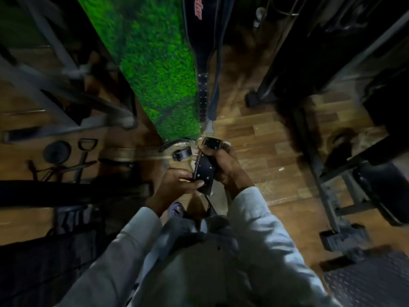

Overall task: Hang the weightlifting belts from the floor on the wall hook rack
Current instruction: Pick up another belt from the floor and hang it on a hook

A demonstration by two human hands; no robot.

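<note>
1. Weightlifting belts sit at the centre of our view; working from the left, we first see dark handles and attachments (66, 160) lying on the wooden floor (261, 151) beside grey metal machine frames (66, 89).

2. Next comes a green turf-covered wall panel (155, 69), running from the top of the frame down towards the middle.

3. Our left hand (177, 182) is clenched on the lower end of a black studded belt (203, 169), thumb and fingers pinching its edge.

4. We hold that belt up in front of us, off the floor, just below the foot of the turf panel; its folded end (212, 143) sticks out above our hands.

5. A second black belt with red lettering (200, 41) already hangs against the wall just right of the turf, its holed strap (203, 96) pointing down towards our hands. The hook that bears it is out of view.

6. Our right hand (225, 167) is wrapped tightly round the same studded belt from the other side, so both grips close on it together.

7. Pale sleeves (261, 229) cover both our forearms.

8. Farther right, a black machine frame with rubber feet (340, 238) stands on the floor, and a checkered metal plate (371, 280) fills the bottom right corner.
</note>
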